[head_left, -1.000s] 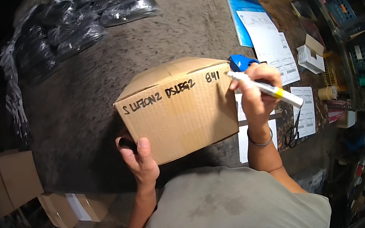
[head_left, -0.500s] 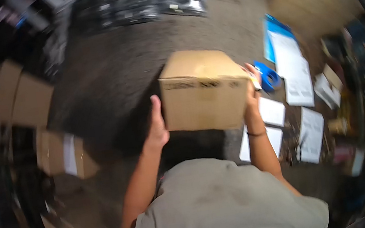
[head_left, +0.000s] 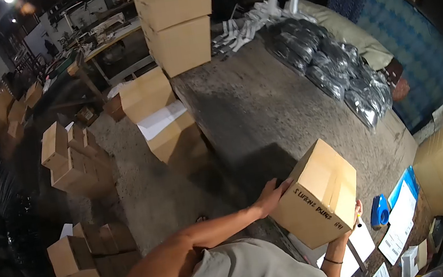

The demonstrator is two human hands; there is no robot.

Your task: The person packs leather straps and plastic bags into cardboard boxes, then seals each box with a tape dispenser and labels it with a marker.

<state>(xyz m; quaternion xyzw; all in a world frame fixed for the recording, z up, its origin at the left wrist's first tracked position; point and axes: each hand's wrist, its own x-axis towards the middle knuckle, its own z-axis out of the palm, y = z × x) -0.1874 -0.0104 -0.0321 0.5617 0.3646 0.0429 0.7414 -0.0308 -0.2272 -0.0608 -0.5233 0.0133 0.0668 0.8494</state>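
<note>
A closed cardboard box [head_left: 321, 192], tilted, with black handwriting along its near side, is held between my two hands at the table's near edge. My left hand [head_left: 271, 197] presses against its left side, fingers pointing toward the far side. Around the lower right edge curls my right hand [head_left: 357, 217], mostly hidden by the box. A small yellow and dark item shows by the right fingers, too small to name. White sheets [head_left: 363, 243] lie below that hand. Just right of the box is a blue tape dispenser [head_left: 379, 211].
Plastic-wrapped black packages [head_left: 330, 59] lie across the table [head_left: 239, 101]. Tall stacked cartons [head_left: 181, 44] stand at its far left corner. More boxes [head_left: 80, 171] sit on the floor to the left. Printed papers [head_left: 399, 232] and a blue folder [head_left: 403, 186] lie at right.
My view has swung left, bringing the floor boxes and stacked cartons into sight. The box now appears turned and lower right. My left hand now lies against its side.
</note>
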